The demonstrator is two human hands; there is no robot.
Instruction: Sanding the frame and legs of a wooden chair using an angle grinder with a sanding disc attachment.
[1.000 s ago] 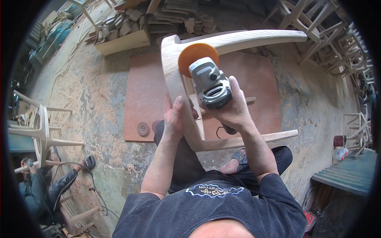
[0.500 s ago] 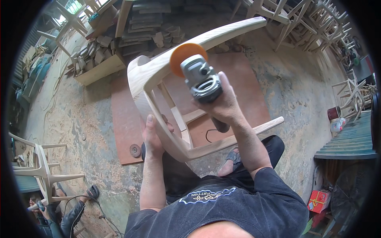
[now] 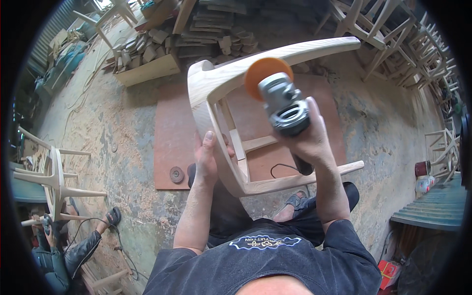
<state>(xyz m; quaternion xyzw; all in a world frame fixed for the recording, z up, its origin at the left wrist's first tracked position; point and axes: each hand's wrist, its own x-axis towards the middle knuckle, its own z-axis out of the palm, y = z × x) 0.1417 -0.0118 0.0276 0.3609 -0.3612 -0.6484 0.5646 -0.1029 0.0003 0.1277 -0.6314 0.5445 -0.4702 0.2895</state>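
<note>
A pale wooden chair frame [image 3: 199, 105] lies tilted on its side in front of me, its legs pointing right. My left hand [image 3: 209, 155] is closed round its near left rail, thumb on top. In my right hand [image 3: 312, 140] is an angle grinder [image 3: 282, 101], gripped by its dark body with the silver head pointing away from me. An orange sanding disc [image 3: 265, 78] on the grinder overlaps the frame's far rail in view; whether it touches the wood I cannot tell. Part of the grinder's cord shows below the tool.
A reddish-brown board [image 3: 169, 132] lies beneath the frame, with a loose round disc [image 3: 177, 174] on it. Wood offcuts in a box [image 3: 147, 69] stand behind. Chair frames [image 3: 378, 29] are piled far right. Lower left, another person [image 3: 51, 255] works beside a chair frame [image 3: 59, 174].
The chair frame, both hands and the grinder appear farther right in the picture, as does most of the background. My grips on the frame and the grinder stay the same.
</note>
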